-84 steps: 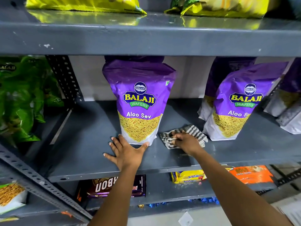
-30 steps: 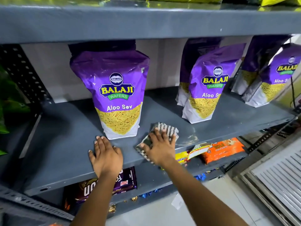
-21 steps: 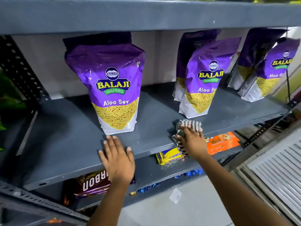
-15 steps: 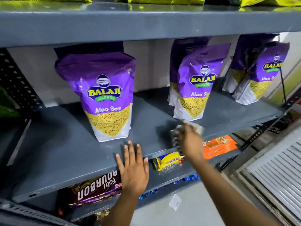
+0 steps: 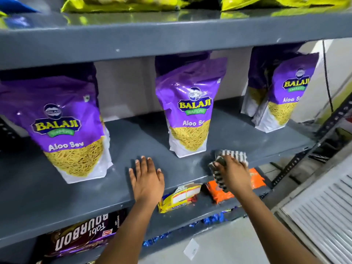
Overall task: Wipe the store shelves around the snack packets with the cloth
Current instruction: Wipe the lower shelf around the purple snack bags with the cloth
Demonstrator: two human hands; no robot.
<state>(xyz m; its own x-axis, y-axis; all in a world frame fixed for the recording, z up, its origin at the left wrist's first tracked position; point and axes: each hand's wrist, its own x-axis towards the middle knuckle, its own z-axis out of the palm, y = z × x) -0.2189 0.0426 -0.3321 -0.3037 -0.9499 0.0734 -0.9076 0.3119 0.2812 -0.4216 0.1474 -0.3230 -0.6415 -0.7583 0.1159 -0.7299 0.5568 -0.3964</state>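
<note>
Purple Aloo Sev packets stand on the grey middle shelf [image 5: 247,141]: one at the left [image 5: 62,130], one in the middle [image 5: 190,113], one at the right [image 5: 285,96]. My right hand [image 5: 233,174] presses a striped black-and-white cloth [image 5: 231,156] on the shelf's front edge, just right of the middle packet. Part of the cloth hangs over the edge. My left hand [image 5: 147,180] lies flat on the shelf with fingers spread, between the left and middle packets, holding nothing.
Yellow-green packets [image 5: 122,4] lie on the shelf above. Below are a brown Bourbon biscuit pack [image 5: 82,239], a yellow pack [image 5: 179,197] and an orange pack [image 5: 221,191]. A perforated metal upright [image 5: 312,145] and a white slatted panel [image 5: 327,212] stand at the right.
My right hand has slid the cloth rightward along the shelf front, from beside the left packet to beyond the middle packet. My left hand has followed to the right, staying flat on the shelf.
</note>
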